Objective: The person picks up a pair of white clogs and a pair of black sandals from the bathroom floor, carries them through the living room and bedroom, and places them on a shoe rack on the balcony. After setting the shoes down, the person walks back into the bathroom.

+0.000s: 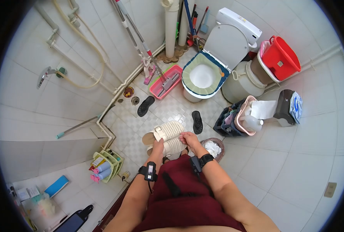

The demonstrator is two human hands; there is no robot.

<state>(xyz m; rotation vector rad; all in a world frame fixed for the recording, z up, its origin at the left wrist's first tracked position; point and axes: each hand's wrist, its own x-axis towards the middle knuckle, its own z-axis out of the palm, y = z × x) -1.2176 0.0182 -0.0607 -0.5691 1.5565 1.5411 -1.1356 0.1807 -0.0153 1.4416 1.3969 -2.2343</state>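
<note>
Head view shows both hands holding a pair of cream sandals [168, 133] above the middle of the tiled floor [141, 127]. The left hand [158, 146] is curled around the nearer sandal. The right hand [188, 138] pinches the pair's right edge. A black slipper [197, 121] lies just beyond, before the toilet [203, 75]. A waste bin [213, 149] stands beside the right wrist.

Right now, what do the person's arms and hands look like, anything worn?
Bare arms, no sleeves or gloves. By the left hand, the wrist carries a black strap with a small black device, pale on its face, and a thin dark cable hanging below. By the right hand, the wrist has a black band with a black box.
</note>
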